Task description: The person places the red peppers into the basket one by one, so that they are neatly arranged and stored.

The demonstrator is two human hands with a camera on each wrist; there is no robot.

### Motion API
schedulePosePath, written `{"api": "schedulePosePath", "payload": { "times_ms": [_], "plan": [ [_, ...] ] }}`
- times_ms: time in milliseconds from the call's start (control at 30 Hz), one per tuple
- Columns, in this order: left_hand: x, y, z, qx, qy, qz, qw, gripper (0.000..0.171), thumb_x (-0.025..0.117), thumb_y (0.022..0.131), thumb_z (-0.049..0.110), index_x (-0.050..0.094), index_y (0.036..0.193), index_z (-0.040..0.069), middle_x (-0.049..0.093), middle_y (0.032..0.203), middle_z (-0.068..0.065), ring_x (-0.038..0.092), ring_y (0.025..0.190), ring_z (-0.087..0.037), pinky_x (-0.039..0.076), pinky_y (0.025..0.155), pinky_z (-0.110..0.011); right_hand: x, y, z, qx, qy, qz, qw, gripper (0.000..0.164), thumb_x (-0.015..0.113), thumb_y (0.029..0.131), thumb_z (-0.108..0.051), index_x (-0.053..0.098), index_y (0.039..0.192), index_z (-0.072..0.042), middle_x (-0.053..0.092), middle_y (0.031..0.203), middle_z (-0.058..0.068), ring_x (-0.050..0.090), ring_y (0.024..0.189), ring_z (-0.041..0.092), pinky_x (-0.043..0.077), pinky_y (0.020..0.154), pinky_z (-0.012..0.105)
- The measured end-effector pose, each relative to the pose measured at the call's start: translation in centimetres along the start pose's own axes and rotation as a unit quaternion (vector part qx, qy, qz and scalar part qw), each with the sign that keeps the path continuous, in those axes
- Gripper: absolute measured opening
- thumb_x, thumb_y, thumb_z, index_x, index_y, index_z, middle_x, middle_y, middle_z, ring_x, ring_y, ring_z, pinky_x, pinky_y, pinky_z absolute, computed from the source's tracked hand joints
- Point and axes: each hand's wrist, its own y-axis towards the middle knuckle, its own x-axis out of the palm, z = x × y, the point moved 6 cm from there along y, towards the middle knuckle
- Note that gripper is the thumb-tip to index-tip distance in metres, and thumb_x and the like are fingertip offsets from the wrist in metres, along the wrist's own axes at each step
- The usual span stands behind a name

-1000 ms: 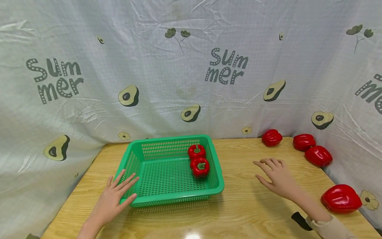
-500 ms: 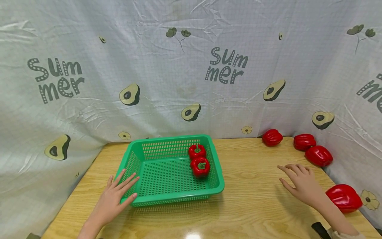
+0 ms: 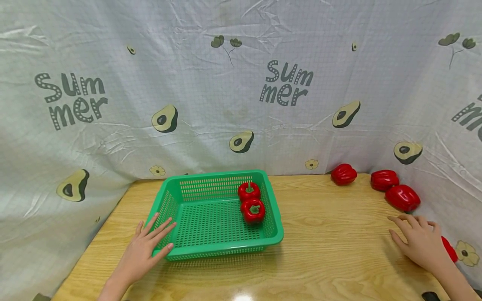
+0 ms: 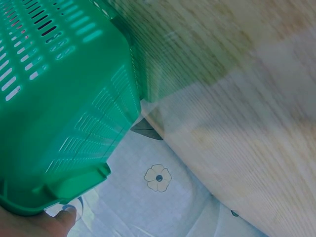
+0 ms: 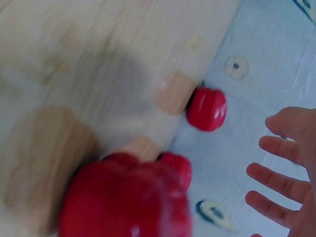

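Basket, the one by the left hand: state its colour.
The basket is green all over, seen best in the head view.

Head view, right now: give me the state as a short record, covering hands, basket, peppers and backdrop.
Left hand: fingers spread over the left rim of the green basket
Right hand: fingers loosely bent, holding nothing, partly hiding the nearest pepper
In basket: rear pepper and front pepper, along the right side
Peppers outside basket: four visible, including the nearest
Surface: wood-grain table
Backdrop: pale cloth with avocados and "summer" print
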Motion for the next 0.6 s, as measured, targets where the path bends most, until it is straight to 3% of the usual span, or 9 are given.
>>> {"api": "schedulePosePath", "payload": {
  "times_ms": [433,600],
  "plan": [
    [0.0,0.0,0.0,0.001,0.0,0.001,1.0,0.053,0.059,0.083,0.033,0.043,0.133,0.029,0.045,0.137,-0.002,0.012,0.14,-0.017,0.005,0.112,-0.051,1.0,-2.6,4.6,0.102,-0.045,-0.043,0.993,0.03,0.066,0.07,-0.008,0.055,0.097,-0.003,0.047,0.095,0.025,0.038,0.087,0.049,0.026,0.068,0.067],
    [0.0,0.1,0.0,0.002,0.001,0.002,1.0,0.052,0.059,0.083,0.033,0.043,0.133,0.029,0.046,0.136,-0.003,0.015,0.139,-0.02,0.01,0.11,-0.053,1.4,-3.4,5.9,0.132,-0.04,-0.062,0.989,0.029,0.061,0.079,-0.015,0.05,0.102,-0.002,0.043,0.098,0.03,0.035,0.089,0.053,0.026,0.068,0.069]
  ]
}}
